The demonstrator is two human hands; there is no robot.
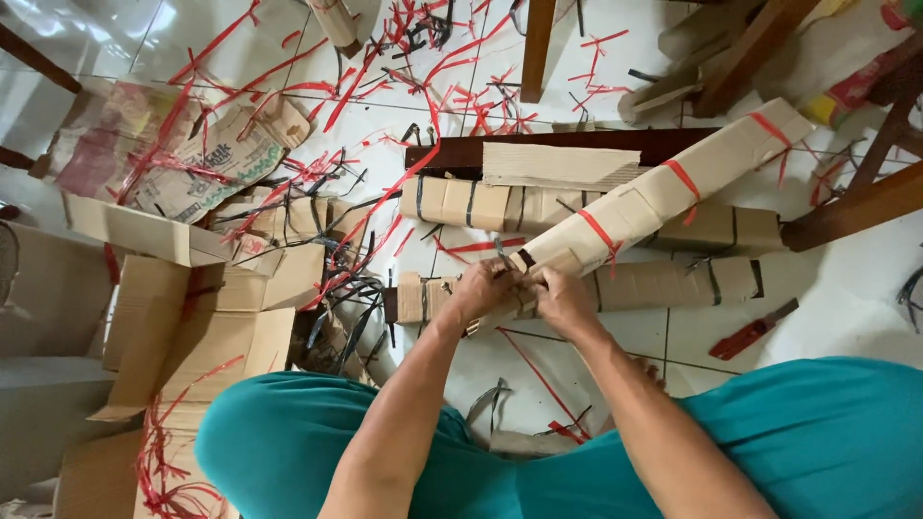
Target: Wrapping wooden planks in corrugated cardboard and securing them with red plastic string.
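Both the left hand (483,286) and right hand (561,293) grip the near end of a long cardboard bundle (663,197), which slants away up-right.

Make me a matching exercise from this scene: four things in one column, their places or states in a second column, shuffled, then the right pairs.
Things
1. long cardboard bundle
2. red-handled knife
3. loose red straps
4. flattened cardboard box

Places or states
A. scattered over the white tiles at the top
B. held at its near end by the left hand and right hand
C. lying on the floor to the left of the person's knee
D. lying alone on a tile to the right of the hands

Pairs: 1-B, 2-D, 3-A, 4-C
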